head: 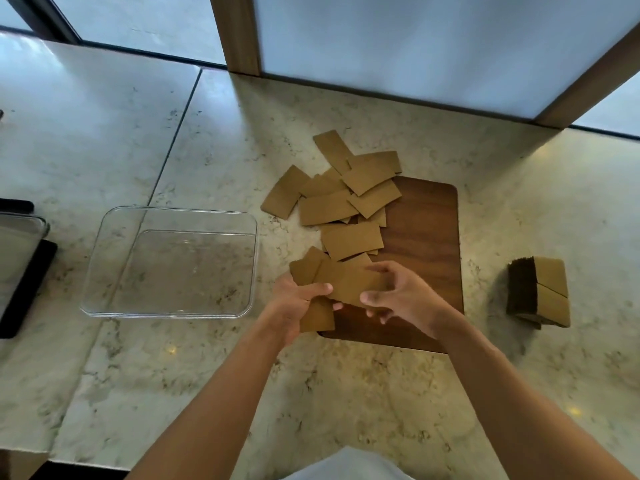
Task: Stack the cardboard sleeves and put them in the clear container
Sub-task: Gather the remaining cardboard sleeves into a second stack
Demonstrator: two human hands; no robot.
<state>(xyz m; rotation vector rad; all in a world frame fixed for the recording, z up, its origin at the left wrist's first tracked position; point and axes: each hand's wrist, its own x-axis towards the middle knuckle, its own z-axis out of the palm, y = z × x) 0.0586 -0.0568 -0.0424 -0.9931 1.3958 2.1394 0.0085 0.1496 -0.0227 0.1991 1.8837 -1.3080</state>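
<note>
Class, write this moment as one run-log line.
left hand: grips sleeves | right hand: grips held sleeves | loose sleeves: scattered | clear container: empty | stage: stacking

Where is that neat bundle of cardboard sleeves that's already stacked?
In the head view, the stacked bundle sits on the marble counter at the far right, right of the wooden board and apart from it, away from both hands.

container [104,237] left of board [426,237], loose sleeves [346,202] across board's left edge, stacked sleeves [550,292] right
</note>
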